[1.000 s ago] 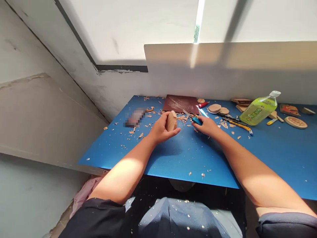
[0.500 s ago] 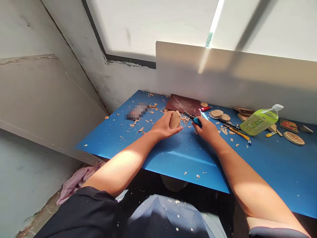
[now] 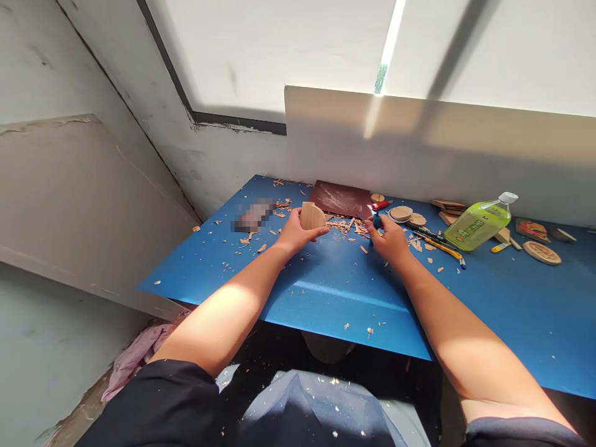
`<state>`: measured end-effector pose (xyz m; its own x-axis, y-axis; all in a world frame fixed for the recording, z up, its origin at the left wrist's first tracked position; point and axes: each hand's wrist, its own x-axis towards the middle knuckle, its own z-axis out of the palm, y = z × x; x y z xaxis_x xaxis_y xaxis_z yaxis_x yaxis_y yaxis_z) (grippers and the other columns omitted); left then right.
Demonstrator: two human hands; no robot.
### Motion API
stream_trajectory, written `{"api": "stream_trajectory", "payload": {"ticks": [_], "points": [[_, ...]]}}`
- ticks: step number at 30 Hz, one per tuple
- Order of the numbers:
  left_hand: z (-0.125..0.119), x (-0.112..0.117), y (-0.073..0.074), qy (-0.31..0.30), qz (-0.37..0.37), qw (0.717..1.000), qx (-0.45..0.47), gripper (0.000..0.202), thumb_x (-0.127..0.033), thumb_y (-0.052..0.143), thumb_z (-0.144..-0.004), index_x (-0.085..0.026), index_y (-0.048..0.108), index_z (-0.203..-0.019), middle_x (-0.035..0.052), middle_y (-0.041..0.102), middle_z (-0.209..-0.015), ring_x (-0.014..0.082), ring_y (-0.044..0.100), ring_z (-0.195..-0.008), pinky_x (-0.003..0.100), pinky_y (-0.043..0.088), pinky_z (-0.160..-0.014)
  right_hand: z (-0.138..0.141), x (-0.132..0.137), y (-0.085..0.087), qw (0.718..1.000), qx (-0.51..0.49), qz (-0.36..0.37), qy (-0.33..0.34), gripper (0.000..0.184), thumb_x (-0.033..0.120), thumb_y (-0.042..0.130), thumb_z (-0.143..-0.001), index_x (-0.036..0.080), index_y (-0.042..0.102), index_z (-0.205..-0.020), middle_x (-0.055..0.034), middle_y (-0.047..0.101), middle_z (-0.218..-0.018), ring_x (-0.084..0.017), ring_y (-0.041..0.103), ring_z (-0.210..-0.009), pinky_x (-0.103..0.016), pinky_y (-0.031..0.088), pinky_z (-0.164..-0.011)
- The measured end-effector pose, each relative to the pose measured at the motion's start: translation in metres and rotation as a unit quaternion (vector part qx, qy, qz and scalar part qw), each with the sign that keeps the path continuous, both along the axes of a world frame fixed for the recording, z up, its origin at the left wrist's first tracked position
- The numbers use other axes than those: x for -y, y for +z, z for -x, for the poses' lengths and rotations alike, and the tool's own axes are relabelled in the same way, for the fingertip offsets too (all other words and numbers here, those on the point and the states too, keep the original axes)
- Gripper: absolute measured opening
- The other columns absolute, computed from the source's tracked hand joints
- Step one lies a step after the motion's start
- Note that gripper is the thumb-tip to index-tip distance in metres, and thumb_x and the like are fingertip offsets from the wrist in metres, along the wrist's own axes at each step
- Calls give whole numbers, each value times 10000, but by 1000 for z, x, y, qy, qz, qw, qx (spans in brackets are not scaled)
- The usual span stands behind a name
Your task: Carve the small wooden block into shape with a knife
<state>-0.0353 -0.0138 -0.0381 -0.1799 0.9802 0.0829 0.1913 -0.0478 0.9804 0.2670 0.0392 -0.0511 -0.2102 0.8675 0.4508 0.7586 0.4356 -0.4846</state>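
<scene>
My left hand is closed around a pale carved wood piece, holding it up just above the blue table. My right hand grips a blue-handled knife, which stands nearly upright a hand's width to the right of the wood. A pile of wood shavings lies between the two hands.
A dark red sandpaper sheet lies behind the hands by the wall board. To the right are round wooden discs, pens and a yellow cutter, a green bottle on its side and carved plaques. Shavings dot the table.
My left hand has lifted and turned the wood piece, moving it left. My right hand has tipped the knife from pointing left to nearly upright.
</scene>
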Motion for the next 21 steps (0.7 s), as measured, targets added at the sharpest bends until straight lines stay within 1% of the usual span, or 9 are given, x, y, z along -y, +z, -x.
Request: {"api": "stream_trajectory", "payload": {"ticks": [2,3,5,7,11,14,16,18,21], "points": [[1,-5,-3,-22,10,995,93,993,-486,1074,-611,-207,491,-1366,182,711,-1281,255,747,-943,374,641,-710,-3,-4,-3,999,-28,21,-22,602,746,438,-1056,219,723,-1115,-137,785,-1003,-299,697,-916,-375,496,-805],[2,-6,-4,-28,9,992,120,987,-483,1075,-617,-204,487,-1359,168,725,-1231,224,739,-865,335,611,-645,-5,-6,-5,999,-36,27,-30,625,768,428,-1047,217,722,-1083,-140,784,-982,-301,699,-899,-378,498,-796],[4,-9,-5,-31,1,990,139,980,-479,1076,-626,-206,480,-1355,142,738,-1174,181,722,-775,266,524,-555,-7,-10,-10,998,-42,32,-39,647,796,422,-1029,219,714,-1037,-146,783,-957,-309,705,-885,-385,503,-784],[6,-9,-4,-28,-4,990,137,988,-486,1077,-623,-216,475,-1359,122,743,-1140,165,717,-732,231,444,-505,-8,-13,-14,998,-35,38,-41,643,803,428,-1016,222,705,-997,-148,781,-938,-313,708,-873,-386,504,-764],[7,-7,-2,-38,-5,991,132,1000,-576,1064,-609,-221,485,-1343,67,733,-990,152,681,-636,232,385,-470,-5,-14,-18,998,-10,55,-35,613,788,461,-1006,228,700,-943,-137,773,-897,-301,700,-838,-368,478,-717],[5,-7,-2,-64,-9,986,152,980,-661,1031,-624,-227,477,-1306,9,679,-886,121,614,-585,240,392,-480,-3,-14,-20,998,-4,48,-32,584,771,495,-999,228,707,-970,-122,771,-893,-290,696,-828,-354,456,-697],[3,-6,-2,-77,-17,981,175,968,-696,1011,-638,-242,452,-1286,-19,647,-862,99,564,-569,238,391,-491,-4,-15,-22,998,1,43,-35,574,768,504,-994,228,697,-961,-118,768,-890,-283,688,-812,-348,448,-687],[1,-6,-1,-85,-22,978,189,919,-736,964,-689,-248,438,-1264,-14,652,-887,88,539,-565,236,381,-491,-5,-17,-24,998,8,44,-37,568,766,496,-994,232,679,-925,-114,761,-875,-279,680,-793,-348,447,-681],[0,-5,0,-98,-35,977,185,779,-766,841,-828,-255,428,-1246,3,669,-917,106,574,-579,241,404,-489,-6,-19,-26,998,13,48,-40,569,769,477,-998,241,657,-882,-112,754,-860,-283,679,-788,-350,447,-681]]}}
